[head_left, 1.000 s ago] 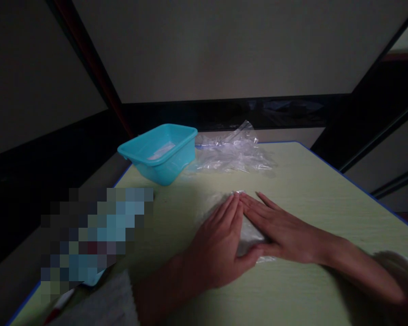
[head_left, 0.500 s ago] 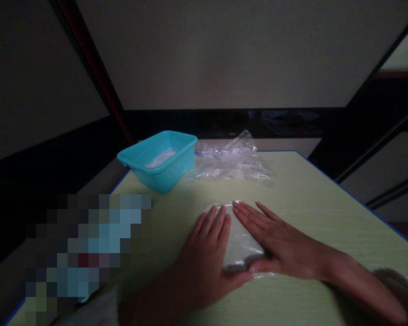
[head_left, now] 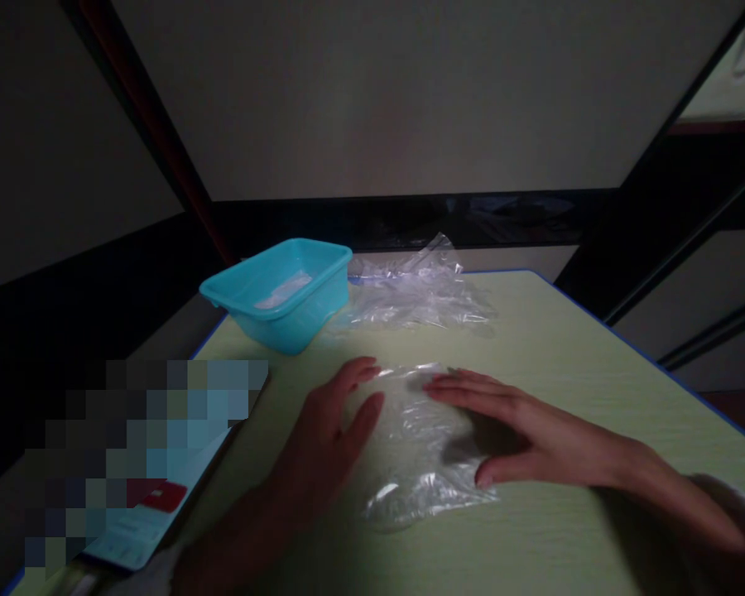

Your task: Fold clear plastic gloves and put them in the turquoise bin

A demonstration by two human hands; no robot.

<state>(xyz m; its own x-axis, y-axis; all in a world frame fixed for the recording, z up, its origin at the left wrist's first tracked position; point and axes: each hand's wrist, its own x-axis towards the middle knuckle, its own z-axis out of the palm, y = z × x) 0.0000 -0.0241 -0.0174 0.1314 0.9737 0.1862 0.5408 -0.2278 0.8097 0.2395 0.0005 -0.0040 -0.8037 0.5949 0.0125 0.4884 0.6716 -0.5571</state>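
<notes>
A clear plastic bag (head_left: 419, 443) lies spread on the table, crinkled and shiny along its near edge. My left hand (head_left: 338, 418) is at the bag's left side, thumb and fingers apart, holding nothing. Over the bag's right side is my right hand (head_left: 502, 422), fingers stretched out and thumb spread. Its fingertips are close to the bag's far part; whether they touch it I cannot tell. Further back lies a crumpled pile of clear plastic bags (head_left: 419, 294).
A turquoise plastic basin (head_left: 310, 319) with something white and flat (head_left: 284, 290) in it stands at the back left of the pale table (head_left: 559, 364). A lit screen device (head_left: 140, 526), partly pixelated, lies at the left edge. Behind the table rises a pale panel (head_left: 378, 99).
Both hands were flat on the bag. My left hand has lifted and moved left off it, and my right hand has risen with its thumb spread, uncovering more of the bag.
</notes>
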